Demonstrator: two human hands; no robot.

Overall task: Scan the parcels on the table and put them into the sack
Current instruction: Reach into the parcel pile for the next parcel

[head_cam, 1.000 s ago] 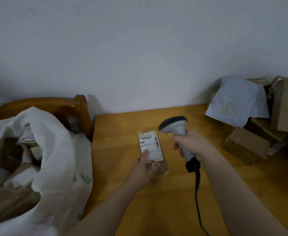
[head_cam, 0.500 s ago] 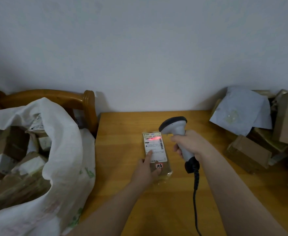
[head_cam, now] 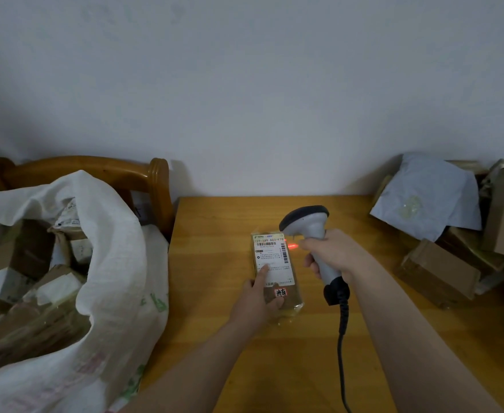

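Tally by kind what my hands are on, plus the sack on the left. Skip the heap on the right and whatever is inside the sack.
Barcode scanner: 1, gripped by the right hand
Labelled parcel: 1, flat on the table, the left hand resting on it
White sack: 1
Total: 3

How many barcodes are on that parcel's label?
2: a horizontal barcode near the top of the label, a vertical barcode along its right edge. The left hand hides part.

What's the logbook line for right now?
step: scanning | left hand: presses parcel on table | right hand: grips scanner, red light by label | sack: open, at left
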